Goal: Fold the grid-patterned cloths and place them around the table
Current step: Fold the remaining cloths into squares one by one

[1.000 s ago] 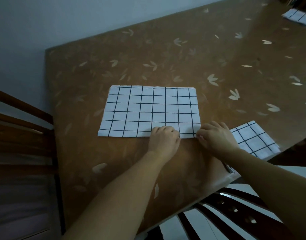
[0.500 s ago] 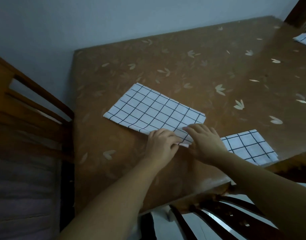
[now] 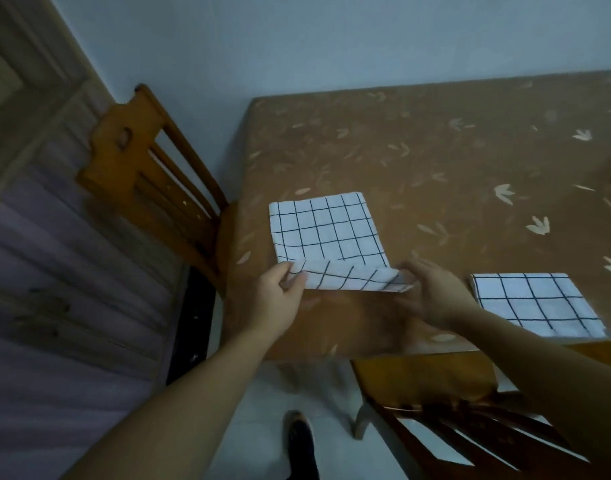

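A white cloth with a black grid [image 3: 326, 230] lies on the brown leaf-patterned table [image 3: 435, 161] near its front left corner. Its near edge is lifted and curled back over itself. My left hand [image 3: 278, 296] pinches the left end of that lifted edge. The right end is gripped by my right hand [image 3: 432, 294], whose fingers spread beneath the fold. A second grid cloth [image 3: 536, 303], folded into a small rectangle, rests flat at the table's front edge to the right of my right hand.
A wooden chair [image 3: 151, 181] stands at the table's left end against a panelled wall. Another wooden chair [image 3: 446, 407] is tucked under the front edge below my right arm. My shoe [image 3: 300, 441] shows on the pale floor.
The view has swung left and the cloth now appears shorter. Both hands went from pressing its near corner to holding its near edge up at both ends.
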Tool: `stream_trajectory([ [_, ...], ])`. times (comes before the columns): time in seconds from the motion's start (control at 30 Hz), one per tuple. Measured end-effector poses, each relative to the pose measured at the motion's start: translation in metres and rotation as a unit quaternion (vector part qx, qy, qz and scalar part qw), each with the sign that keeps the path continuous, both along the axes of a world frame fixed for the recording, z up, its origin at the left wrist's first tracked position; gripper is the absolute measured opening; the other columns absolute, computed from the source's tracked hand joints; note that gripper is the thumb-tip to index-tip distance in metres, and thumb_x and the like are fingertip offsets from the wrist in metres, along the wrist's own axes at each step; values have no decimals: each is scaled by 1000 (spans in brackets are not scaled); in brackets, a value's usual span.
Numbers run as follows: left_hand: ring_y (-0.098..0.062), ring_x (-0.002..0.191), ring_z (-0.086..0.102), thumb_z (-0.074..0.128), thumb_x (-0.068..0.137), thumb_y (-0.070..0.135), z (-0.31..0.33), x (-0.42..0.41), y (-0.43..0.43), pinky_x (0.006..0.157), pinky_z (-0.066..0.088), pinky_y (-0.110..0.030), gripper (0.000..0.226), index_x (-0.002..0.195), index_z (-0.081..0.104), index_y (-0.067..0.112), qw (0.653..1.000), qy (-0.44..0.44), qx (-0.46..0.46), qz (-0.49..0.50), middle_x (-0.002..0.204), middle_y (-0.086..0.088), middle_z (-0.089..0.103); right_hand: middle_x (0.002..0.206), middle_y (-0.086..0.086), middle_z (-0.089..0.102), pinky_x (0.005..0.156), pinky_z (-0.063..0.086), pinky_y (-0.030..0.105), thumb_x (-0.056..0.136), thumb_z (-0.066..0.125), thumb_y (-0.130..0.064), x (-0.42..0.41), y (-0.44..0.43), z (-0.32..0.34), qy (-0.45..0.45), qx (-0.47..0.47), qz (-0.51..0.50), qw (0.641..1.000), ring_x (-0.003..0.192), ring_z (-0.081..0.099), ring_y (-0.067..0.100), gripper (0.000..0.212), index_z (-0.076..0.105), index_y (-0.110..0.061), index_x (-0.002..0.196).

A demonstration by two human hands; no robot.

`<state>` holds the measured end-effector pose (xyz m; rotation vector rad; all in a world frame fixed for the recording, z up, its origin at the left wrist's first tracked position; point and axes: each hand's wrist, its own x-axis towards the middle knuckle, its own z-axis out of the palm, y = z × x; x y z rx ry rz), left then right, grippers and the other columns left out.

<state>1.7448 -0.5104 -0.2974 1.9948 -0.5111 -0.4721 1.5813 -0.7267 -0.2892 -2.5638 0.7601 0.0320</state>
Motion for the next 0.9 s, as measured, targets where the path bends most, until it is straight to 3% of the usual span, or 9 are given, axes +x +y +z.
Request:
stream_trajectory([
  [0.07, -7, 102, 63, 59, 89, 46, 0, 7, 13, 92, 52, -33, 29, 110, 67, 28, 1000, -14, -2, -2, 106, 18, 68, 139, 1, 48, 101, 37, 39, 77, 76, -31, 8, 10, 7, 13, 60, 7, 998, 132, 41, 26, 66, 47, -26, 136],
  [0.13, -3, 96, 65, 60, 90, 41, 1, 13, 24, 91, 55, -39, 17, 101, 68, 31, 1000, -15, -15, -4, 96, 19, 71, 122, 4, 61, 93, 43, 35, 76, 77, -22, 18, 17, 8, -4, 140, -26, 990, 117, 54, 24, 53, 58, -17, 126],
  [0.23, -2, 95, 66, 60, 96, 19, 3, 22, 35, 86, 56, -30, 14, 102, 67, 30, 998, 10, -68, 7, 97, 17, 70, 90, 10, 71, 71, 50, 33, 79, 74, -16, 32, 23, 5, -27, 255, -86, 963, 83, 66, 22, 17, 70, -7, 93],
  [0.33, -1, 92, 68, 61, 95, 19, -1, 33, 41, 72, 55, -15, 14, 106, 67, 24, 996, 28, -84, 30, 99, 10, 71, 102, 7, 71, 73, 52, 25, 84, 70, -10, 41, 25, 3, -61, 366, -118, 921, 91, 67, 18, 20, 67, -8, 104],
  [0.4, -3, 93, 68, 67, 91, 24, -7, 39, 42, 72, 55, -16, 15, 106, 69, 24, 994, 61, -81, 36, 100, 9, 72, 106, 7, 70, 77, 55, 31, 85, 68, -9, 46, 27, 1, -85, 417, -139, 894, 94, 68, 21, 20, 66, -11, 104],
  [0.53, -5, 97, 67, 79, 79, 33, -21, 52, 44, 83, 54, -26, 26, 103, 69, 33, 994, 90, 20, -64, 101, 17, 71, 110, 9, 69, 89, 54, 43, 87, 66, -11, 55, 25, -11, -97, 465, -170, 864, 99, 67, 26, 16, 64, -16, 102],
  [0.63, -7, 103, 62, 83, 73, 32, -27, 65, 43, 89, 52, -31, 46, 116, 67, 28, 989, 63, 83, -102, 109, 14, 69, 113, 11, 69, 88, 54, 43, 87, 65, -10, 58, 18, -18, -112, 504, -205, 831, 100, 68, 28, 21, 63, -11, 107],
  [0.73, -11, 108, 62, 83, 75, 29, -26, 77, 35, 93, 53, -38, 47, 119, 66, 25, 985, 52, 101, -131, 116, 9, 69, 114, 13, 69, 85, 55, 43, 86, 66, -11, 61, 10, -23, -126, 528, -232, 807, 100, 68, 30, 31, 60, -6, 116],
  [0.9, -9, 99, 68, 75, 84, 23, -28, 83, 25, 92, 56, -40, 26, 109, 71, 23, 984, 104, 65, -129, 108, 8, 73, 112, 12, 68, 90, 54, 47, 86, 68, -16, 68, 3, -30, -120, 458, -252, 844, 99, 67, 29, 36, 59, -4, 118],
])
